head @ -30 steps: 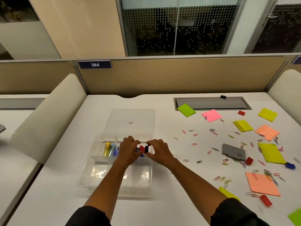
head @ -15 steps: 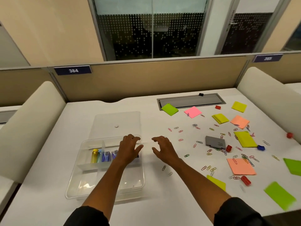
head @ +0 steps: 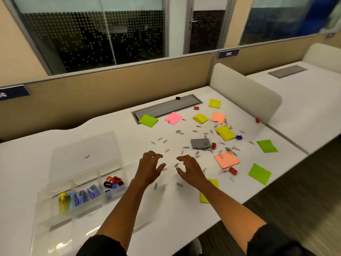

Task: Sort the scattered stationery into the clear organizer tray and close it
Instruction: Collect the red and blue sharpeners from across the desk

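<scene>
A: Head view, item one: step in hand?
B: Gathering loose stationery, by my reading. Both hands are hovering over the paper clips [head: 176,165] scattered mid-desk [head: 27,154]; the clear organizer tray [head: 55,215] is sitting at the near left, its lid [head: 86,150] lying off behind it.

A: Grips?
B: Left hand [head: 150,168]: released, fingers spread, holding nothing. Right hand [head: 190,169]: released, fingers splayed and slightly bent, palm down, also carrying nothing.

A: Tray contents?
B: Binder clips [head: 114,181] in one compartment, glue sticks [head: 79,197] in another.

A: Next move?
B: Probably a fine pinch or sweep on the flat clips. Sticky notes [head: 226,159] are waiting well to the right.
</scene>
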The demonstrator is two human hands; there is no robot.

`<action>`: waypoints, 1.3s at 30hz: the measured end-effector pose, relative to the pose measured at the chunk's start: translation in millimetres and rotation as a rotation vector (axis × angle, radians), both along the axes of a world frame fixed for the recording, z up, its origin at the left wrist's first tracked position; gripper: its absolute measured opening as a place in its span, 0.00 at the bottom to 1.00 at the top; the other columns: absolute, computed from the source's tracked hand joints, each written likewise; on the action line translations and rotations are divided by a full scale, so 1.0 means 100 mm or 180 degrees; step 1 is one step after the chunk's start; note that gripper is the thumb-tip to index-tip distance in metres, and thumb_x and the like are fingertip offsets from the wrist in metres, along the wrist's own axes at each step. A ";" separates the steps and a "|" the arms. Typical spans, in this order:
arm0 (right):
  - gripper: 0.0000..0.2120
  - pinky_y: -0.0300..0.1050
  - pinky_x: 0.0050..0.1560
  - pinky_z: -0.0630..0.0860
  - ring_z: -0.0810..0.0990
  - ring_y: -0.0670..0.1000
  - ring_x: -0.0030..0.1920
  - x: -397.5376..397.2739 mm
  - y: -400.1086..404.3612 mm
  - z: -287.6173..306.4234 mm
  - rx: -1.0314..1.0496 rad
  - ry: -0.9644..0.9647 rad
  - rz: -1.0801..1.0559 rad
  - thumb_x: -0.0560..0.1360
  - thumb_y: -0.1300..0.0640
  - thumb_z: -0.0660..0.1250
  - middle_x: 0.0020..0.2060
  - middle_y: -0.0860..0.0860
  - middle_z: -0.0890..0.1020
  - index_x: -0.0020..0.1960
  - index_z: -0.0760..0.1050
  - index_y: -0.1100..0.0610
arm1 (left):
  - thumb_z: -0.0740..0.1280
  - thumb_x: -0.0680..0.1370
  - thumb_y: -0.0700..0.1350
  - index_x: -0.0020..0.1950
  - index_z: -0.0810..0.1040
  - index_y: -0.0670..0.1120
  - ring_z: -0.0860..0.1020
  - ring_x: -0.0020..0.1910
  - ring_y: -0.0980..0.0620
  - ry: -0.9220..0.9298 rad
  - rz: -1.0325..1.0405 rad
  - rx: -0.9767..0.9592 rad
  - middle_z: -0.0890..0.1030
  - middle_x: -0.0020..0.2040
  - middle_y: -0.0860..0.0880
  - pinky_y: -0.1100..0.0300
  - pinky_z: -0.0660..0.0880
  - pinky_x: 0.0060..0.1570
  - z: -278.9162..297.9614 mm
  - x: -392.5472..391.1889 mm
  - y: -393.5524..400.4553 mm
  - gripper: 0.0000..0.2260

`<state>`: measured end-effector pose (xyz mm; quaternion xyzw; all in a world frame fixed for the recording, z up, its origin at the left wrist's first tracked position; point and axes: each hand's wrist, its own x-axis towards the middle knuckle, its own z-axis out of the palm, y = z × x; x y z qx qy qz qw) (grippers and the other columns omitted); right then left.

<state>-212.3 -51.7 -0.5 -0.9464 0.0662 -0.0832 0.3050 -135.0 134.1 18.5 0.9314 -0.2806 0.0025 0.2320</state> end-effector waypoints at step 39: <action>0.26 0.36 0.43 0.72 0.71 0.42 0.41 -0.52 -2.64 -0.53 0.0329 0.0795 -0.0280 0.68 0.41 0.72 0.47 0.43 0.74 0.62 0.70 0.46 | 0.66 0.77 0.44 0.72 0.67 0.46 0.68 0.66 0.43 0.0348 -0.0777 0.0696 0.69 0.69 0.43 0.51 0.69 0.63 -0.31 0.46 -3.01 0.23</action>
